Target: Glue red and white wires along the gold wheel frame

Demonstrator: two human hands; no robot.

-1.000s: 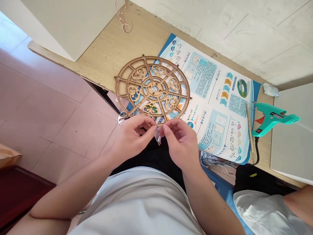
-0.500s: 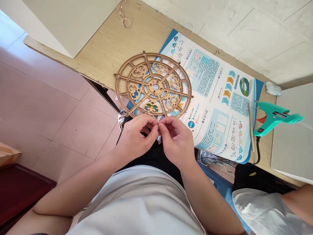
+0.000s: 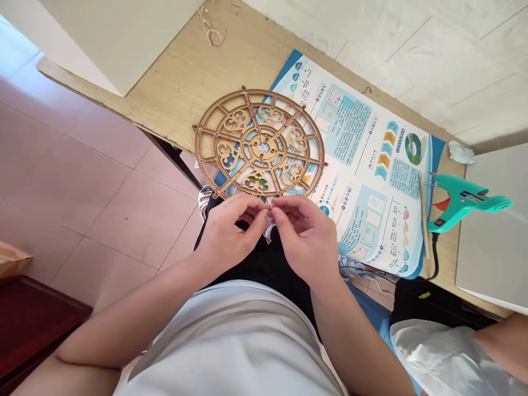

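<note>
Pinch held at the lower rim of the laser-cut wooden wheel

I have the left hand and right hand close together, the left fingers and right fingers meeting and clamped on a small shiny strip that hangs below them, just at the rim. The wheel lies flat on a printed blue-and-white poster on the counter; out to my right, a teal hot glue gun lies just beside a thin wooden stick.
</note>
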